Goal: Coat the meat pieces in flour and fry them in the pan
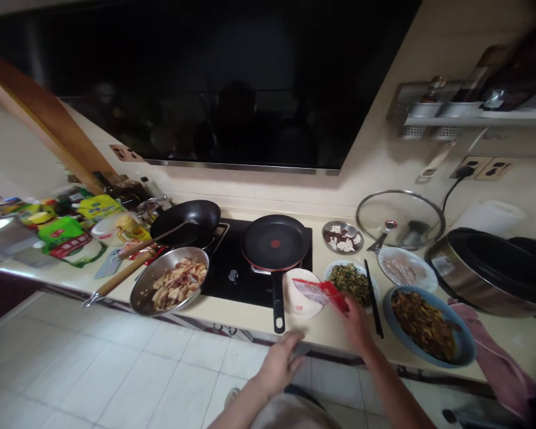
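Observation:
My right hand (355, 322) grips the red end of a red and clear plastic packet (312, 290). The packet hangs over a white plate (290, 307) that bears a small reddish scrap. My left hand (279, 363) is in front of the counter edge, a little blurred, fingers apart and holding nothing. Just beyond it is the handle of a black frying pan (274, 241), which sits on the black cooktop (226, 283). Right of the packet stands a plate of chopped greens (351, 281), with black chopsticks (374, 301) across its right side.
A steel bowl of sliced meat (178, 283) and a black wok (187, 214) stand to the left, near packets and bottles. At right are a blue bowl of cooked food (424, 325), a glass lid (402, 217), a steel cooker (486, 271) and a pink cloth (491, 351).

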Demonstrator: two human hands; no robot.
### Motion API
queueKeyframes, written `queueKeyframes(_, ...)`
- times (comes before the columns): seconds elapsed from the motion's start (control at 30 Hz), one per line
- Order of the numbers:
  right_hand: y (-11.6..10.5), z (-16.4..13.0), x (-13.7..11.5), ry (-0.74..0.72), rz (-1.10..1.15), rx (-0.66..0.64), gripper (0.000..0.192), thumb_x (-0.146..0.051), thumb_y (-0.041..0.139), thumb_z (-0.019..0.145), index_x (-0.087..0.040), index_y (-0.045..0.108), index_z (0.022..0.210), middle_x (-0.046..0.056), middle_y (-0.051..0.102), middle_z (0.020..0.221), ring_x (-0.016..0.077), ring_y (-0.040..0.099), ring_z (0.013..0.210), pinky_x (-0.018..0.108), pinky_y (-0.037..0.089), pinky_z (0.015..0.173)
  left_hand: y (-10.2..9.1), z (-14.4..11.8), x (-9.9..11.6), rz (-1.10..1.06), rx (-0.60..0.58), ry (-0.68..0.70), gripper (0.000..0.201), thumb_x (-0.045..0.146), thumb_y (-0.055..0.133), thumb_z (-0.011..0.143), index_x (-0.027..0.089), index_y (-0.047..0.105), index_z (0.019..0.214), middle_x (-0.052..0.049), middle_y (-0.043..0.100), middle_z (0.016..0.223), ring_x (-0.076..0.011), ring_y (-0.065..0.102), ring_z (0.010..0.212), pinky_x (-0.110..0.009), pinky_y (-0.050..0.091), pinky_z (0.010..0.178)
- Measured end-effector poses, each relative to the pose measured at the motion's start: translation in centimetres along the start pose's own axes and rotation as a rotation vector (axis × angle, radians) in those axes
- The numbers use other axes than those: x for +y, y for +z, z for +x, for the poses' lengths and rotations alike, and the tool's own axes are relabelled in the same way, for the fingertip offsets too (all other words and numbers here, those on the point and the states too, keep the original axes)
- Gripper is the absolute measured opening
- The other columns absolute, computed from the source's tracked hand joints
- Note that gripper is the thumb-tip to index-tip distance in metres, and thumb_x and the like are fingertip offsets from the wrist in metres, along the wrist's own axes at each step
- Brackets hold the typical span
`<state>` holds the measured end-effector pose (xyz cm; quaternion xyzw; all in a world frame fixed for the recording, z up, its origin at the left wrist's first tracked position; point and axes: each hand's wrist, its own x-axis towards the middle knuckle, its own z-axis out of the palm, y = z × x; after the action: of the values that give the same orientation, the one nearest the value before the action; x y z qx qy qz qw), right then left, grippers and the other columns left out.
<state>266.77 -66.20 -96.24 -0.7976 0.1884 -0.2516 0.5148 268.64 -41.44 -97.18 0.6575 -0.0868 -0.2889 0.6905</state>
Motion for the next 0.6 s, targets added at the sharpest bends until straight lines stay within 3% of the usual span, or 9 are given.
queueKeyframes(0.03, -0.2, 0.9, -0.6, -0.043, -0.019, -0.043, 0.027, -0.044, 0.071, 0.068, -0.021, 0.069, 0.085, 0.008, 0.072, 0.09, 0.0261, 0.064, 0.083, 0.037, 0.05, 0.077, 1.0, 0.4, 2.2, 0.056, -0.056, 0.097, 0.048, 0.018, 0.079, 0.06, 0.027, 0.073, 0.107, -0.009, 0.067, 0.119, -0.0272, 0.055, 0.115, -0.036, 0.036, 0.106)
queueKeyframes(0.07, -0.3, 1.7, -1.0, -0.084, -0.035, -0.083, 0.024, -0.042, 0.069, 0.069, -0.022, 0.069, 0.084, 0.008, 0.072, 0.091, 0.0262, 0.064, 0.085, 0.037, 0.049, 0.08, 1.9, 1.0, 4.4, 0.253, -0.112, 0.291, 0.055, 0.019, 0.073, 0.067, 0.027, 0.066, 0.121, -0.01, 0.061, 0.129, -0.0292, 0.049, 0.123, -0.041, 0.032, 0.11)
queueKeyframes(0.13, -0.4, 3.1, -1.8, -0.153, -0.058, -0.155, 0.019, -0.038, 0.066, 0.071, -0.023, 0.069, 0.082, 0.007, 0.072, 0.089, 0.0257, 0.063, 0.085, 0.038, 0.048, 0.084, 3.0, 2.8, 8.6, 0.58, -0.08, 0.542, 0.067, 0.015, 0.067, 0.071, 0.024, 0.053, 0.136, -0.014, 0.052, 0.141, -0.0316, 0.041, 0.132, -0.047, 0.027, 0.113)
queueKeyframes(0.2, -0.1, 4.1, -2.3, -0.205, -0.068, -0.205, 0.014, -0.035, 0.064, 0.073, -0.023, 0.068, 0.079, 0.006, 0.072, 0.084, 0.0245, 0.063, 0.083, 0.038, 0.048, 0.084, 3.2, 5.2, 11.7, 0.777, 0.053, 0.564, 0.072, 0.008, 0.067, 0.065, 0.022, 0.053, 0.134, -0.015, 0.049, 0.143, -0.0334, 0.04, 0.132, -0.049, 0.029, 0.111)
queueKeyframes(0.23, 0.1, 4.4, -2.5, -0.223, -0.067, -0.218, 0.012, -0.034, 0.064, 0.074, -0.023, 0.068, 0.077, 0.005, 0.071, 0.082, 0.0238, 0.063, 0.082, 0.037, 0.049, 0.083, 3.0, 6.3, 12.7, 0.797, 0.059, 0.554, 0.064, 0.007, 0.068, 0.064, 0.02, 0.059, 0.126, -0.016, 0.055, 0.136, -0.0341, 0.046, 0.127, -0.049, 0.032, 0.108)
queueKeyframes(0.33, 0.9, 4.8, -2.4, -0.245, -0.037, -0.214, 0.018, -0.033, 0.062, 0.076, -0.022, 0.068, 0.09, 0.006, 0.072, 0.089, 0.0227, 0.066, 0.086, 0.034, 0.051, 0.08, 1.8, 8.9, 13.6, 0.807, 0.067, 0.512, 0.022, 0.014, 0.066, 0.071, 0.016, 0.072, 0.092, -0.015, 0.07, 0.098, -0.0311, 0.062, 0.097, -0.045, 0.046, 0.091)
queueKeyframes(0.43, 2.3, 4.6, -1.7, -0.23, 0.006, -0.163, 0.035, -0.036, 0.06, 0.079, -0.019, 0.063, 0.109, 0.01, 0.071, 0.104, 0.0221, 0.068, 0.09, 0.031, 0.054, 0.073, 0.9, 9.7, 13.0, 0.772, 0.09, 0.498, 0.01, 0.019, 0.063, 0.076, 0.017, 0.072, 0.081, -0.01, 0.071, 0.086, -0.0255, 0.064, 0.083, -0.038, 0.049, 0.08)
queueKeyframes(0.6, 4.3, 4.0, -0.2, -0.21, -0.033, -0.108, 0.024, -0.041, 0.06, 0.081, -0.019, 0.068, 0.08, 0.006, 0.073, 0.076, 0.0197, 0.068, 0.069, 0.03, 0.055, 0.065, 1.0, 9.7, 12.1, 0.646, 0.111, 0.465, 0.009, 0.021, 0.065, 0.074, 0.019, 0.072, 0.08, -0.007, 0.072, 0.077, -0.0229, 0.064, 0.072, -0.034, 0.048, 0.072)
